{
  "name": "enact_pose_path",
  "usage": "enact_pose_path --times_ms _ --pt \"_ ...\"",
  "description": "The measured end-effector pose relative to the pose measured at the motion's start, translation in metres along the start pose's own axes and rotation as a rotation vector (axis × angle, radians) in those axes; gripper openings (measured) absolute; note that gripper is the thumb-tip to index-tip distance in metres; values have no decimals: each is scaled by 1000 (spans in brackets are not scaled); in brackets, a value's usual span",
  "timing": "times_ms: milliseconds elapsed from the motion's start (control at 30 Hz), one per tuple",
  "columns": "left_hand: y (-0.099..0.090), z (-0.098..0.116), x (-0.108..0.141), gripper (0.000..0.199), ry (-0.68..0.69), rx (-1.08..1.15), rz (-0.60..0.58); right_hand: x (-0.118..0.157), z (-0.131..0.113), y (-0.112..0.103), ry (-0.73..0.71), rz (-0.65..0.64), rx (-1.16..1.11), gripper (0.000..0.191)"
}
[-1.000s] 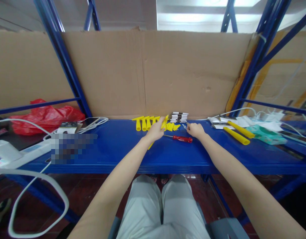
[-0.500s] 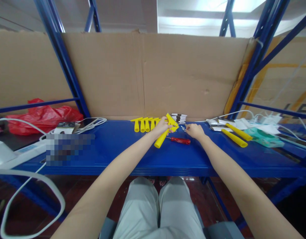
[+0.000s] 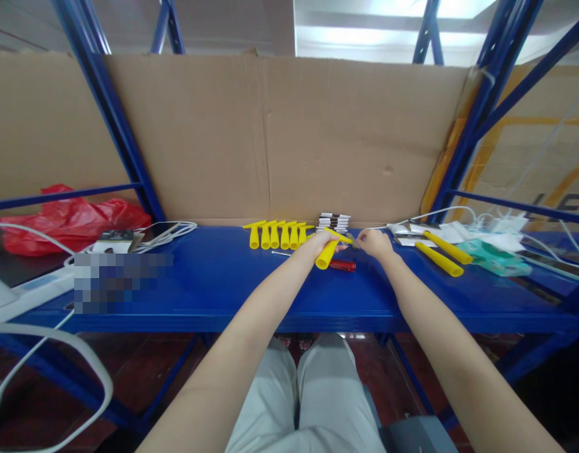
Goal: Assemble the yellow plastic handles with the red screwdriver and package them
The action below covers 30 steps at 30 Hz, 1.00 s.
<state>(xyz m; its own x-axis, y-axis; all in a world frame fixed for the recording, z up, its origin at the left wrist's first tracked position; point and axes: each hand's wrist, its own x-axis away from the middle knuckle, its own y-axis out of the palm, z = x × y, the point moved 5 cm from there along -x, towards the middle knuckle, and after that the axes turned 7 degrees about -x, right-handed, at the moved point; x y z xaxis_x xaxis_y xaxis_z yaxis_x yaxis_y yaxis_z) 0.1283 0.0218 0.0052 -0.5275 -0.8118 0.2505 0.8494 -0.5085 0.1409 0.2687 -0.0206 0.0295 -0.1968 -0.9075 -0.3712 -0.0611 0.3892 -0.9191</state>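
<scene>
My left hand (image 3: 320,242) is closed on a yellow T-shaped tool (image 3: 325,255), whose wide handle end points toward me. Close to the tool's right tip, my right hand (image 3: 374,241) has its fingers pinched together by a small dark metallic piece too small to make out. A red-handled screwdriver (image 3: 342,265) lies on the blue table just below my left hand. Left of the hands stands a row of several yellow T-shaped pieces (image 3: 275,236). Behind the hands is a stack of small white and brown packets (image 3: 333,222).
Two yellow tapered handles (image 3: 440,259) lie at the right of the blue table (image 3: 223,283), beside a green plastic packet (image 3: 496,258) and white cables. To the left are a red bag (image 3: 77,220) and a white power strip (image 3: 32,291). Cardboard (image 3: 341,138) stands behind.
The yellow tool in my left hand has turned and moved right, bringing its tip near my right hand. My right hand has lifted slightly. The camera view has shifted a little.
</scene>
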Motion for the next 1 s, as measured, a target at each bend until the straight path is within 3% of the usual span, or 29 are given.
enact_pose_path --times_ms 167,333,400,567,733,867,1000 --pt "-4 -3 5 51 -29 12 15 -1 -1 1 -7 -13 -31 29" --pt "-14 6 10 44 14 -31 29 -2 2 4 -12 -16 -62 28" --pt "-25 16 16 44 98 -106 84 -3 1 7 -32 -21 -107 27" --pt "-72 45 46 62 432 -485 440 -4 -16 19 -203 -138 -260 28" --pt "-107 50 75 63 767 -830 646 2 -39 22 -335 -266 -311 38" --pt "-118 39 88 64 803 -997 706 4 -44 23 -351 -296 -281 42" --pt "-113 37 99 65 845 -1066 716 2 -49 25 -403 -277 -218 44"
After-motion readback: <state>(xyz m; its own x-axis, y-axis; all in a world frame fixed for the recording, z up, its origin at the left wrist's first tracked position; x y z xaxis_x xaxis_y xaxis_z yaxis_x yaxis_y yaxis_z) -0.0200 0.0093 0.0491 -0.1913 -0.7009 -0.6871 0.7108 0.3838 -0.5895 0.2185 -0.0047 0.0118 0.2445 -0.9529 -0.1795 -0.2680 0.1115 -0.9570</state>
